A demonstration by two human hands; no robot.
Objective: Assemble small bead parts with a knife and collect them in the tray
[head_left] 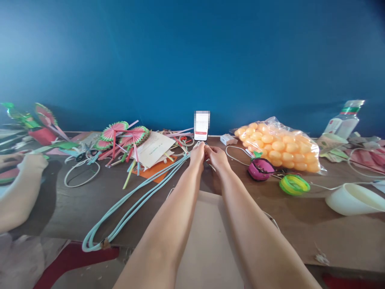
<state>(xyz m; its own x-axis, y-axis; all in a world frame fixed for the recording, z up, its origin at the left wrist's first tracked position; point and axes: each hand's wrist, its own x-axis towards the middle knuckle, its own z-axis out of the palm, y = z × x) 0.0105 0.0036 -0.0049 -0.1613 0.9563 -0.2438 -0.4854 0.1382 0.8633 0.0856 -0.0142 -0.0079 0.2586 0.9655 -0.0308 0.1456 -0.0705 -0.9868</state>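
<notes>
Both my arms stretch forward over the brown table (300,224). My left hand (197,154) and my right hand (217,156) meet at the middle, fingers pinched together on the end of a long light-blue cord (135,198). The cord runs from my fingertips down to the left and loops near the table's front edge. A phone (201,125) stands upright against the blue wall just behind my hands. What else sits between my fingertips is too small to make out.
Pink and green paper fans (123,134) with paper strips lie at left, a bag of orange balls (278,148) at right, a pink pouch (260,168), green rings (294,184), a white bowl (353,198), a bottle (344,118). Another person's arm (18,188) rests at far left.
</notes>
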